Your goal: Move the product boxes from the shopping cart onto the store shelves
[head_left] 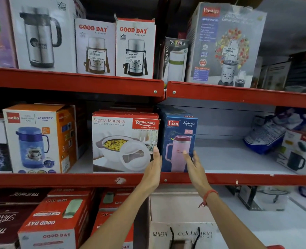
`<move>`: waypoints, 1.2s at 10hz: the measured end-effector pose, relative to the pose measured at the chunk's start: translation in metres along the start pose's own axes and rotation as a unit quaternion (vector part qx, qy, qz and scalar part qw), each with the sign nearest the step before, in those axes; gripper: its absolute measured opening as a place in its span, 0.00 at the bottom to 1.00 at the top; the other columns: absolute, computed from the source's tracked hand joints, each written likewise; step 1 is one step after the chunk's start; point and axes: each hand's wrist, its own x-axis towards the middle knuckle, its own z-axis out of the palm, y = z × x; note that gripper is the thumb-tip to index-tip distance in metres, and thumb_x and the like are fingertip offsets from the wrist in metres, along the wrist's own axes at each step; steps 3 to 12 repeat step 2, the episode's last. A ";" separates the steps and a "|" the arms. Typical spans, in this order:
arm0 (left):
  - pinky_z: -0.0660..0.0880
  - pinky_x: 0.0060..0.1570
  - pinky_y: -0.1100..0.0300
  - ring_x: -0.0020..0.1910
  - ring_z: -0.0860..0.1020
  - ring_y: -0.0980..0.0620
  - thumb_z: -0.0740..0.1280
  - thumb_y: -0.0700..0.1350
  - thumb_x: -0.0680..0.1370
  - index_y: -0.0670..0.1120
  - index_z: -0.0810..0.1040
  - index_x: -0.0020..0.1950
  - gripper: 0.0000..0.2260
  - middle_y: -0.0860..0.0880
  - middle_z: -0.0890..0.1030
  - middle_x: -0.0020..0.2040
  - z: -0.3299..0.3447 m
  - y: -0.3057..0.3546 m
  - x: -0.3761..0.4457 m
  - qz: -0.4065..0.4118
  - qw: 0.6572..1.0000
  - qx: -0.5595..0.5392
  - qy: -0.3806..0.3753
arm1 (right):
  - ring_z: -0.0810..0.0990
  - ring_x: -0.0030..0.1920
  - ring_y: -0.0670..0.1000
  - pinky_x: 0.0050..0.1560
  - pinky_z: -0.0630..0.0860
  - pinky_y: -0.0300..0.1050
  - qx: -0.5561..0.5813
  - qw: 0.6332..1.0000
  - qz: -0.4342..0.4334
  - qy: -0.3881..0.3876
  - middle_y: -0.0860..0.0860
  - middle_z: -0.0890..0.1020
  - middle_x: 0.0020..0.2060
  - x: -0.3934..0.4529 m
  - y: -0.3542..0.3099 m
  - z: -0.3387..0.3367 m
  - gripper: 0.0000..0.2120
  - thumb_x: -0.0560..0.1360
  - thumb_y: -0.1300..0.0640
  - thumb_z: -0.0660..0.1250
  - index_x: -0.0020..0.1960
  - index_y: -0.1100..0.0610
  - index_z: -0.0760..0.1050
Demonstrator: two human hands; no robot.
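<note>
Blue Liza box [178, 142] standing on the middle red shelf [238, 178], just right of the Rishabh box [124, 142]. Left hand [153, 169] and right hand [193, 166] flat, fingers spread, either side of it, gripping nothing.

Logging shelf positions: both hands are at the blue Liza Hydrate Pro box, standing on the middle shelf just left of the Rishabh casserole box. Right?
Not quite. The head view shows the blue Liza box standing just right of the Rishabh casserole box, not left. The rest holds: it stands on the middle shelf, with the left hand and right hand open at its two sides.
</note>
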 end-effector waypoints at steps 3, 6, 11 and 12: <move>0.66 0.71 0.52 0.68 0.72 0.53 0.49 0.75 0.67 0.49 0.68 0.70 0.41 0.47 0.74 0.69 -0.024 0.038 -0.033 0.114 0.992 0.047 0.035 | 0.59 0.74 0.51 0.71 0.62 0.50 -0.132 0.963 -0.172 0.158 0.51 0.60 0.75 -0.015 -0.034 0.006 0.31 0.77 0.41 0.57 0.75 0.51 0.54; 0.66 0.71 0.52 0.68 0.72 0.53 0.49 0.75 0.67 0.49 0.68 0.70 0.41 0.47 0.74 0.69 -0.024 0.038 -0.033 0.114 0.992 0.047 0.035 | 0.59 0.74 0.51 0.71 0.62 0.50 -0.132 0.963 -0.172 0.158 0.51 0.60 0.75 -0.015 -0.034 0.006 0.31 0.77 0.41 0.57 0.75 0.51 0.54; 0.66 0.71 0.52 0.68 0.72 0.53 0.49 0.75 0.67 0.49 0.68 0.70 0.41 0.47 0.74 0.69 -0.024 0.038 -0.033 0.114 0.992 0.047 0.035 | 0.59 0.74 0.51 0.71 0.62 0.50 -0.132 0.963 -0.172 0.158 0.51 0.60 0.75 -0.015 -0.034 0.006 0.31 0.77 0.41 0.57 0.75 0.51 0.54; 0.66 0.71 0.52 0.68 0.72 0.53 0.49 0.75 0.67 0.49 0.68 0.70 0.41 0.47 0.74 0.69 -0.024 0.038 -0.033 0.114 0.992 0.047 0.035 | 0.59 0.74 0.51 0.71 0.62 0.50 -0.132 0.963 -0.172 0.158 0.51 0.60 0.75 -0.015 -0.034 0.006 0.31 0.77 0.41 0.57 0.75 0.51 0.54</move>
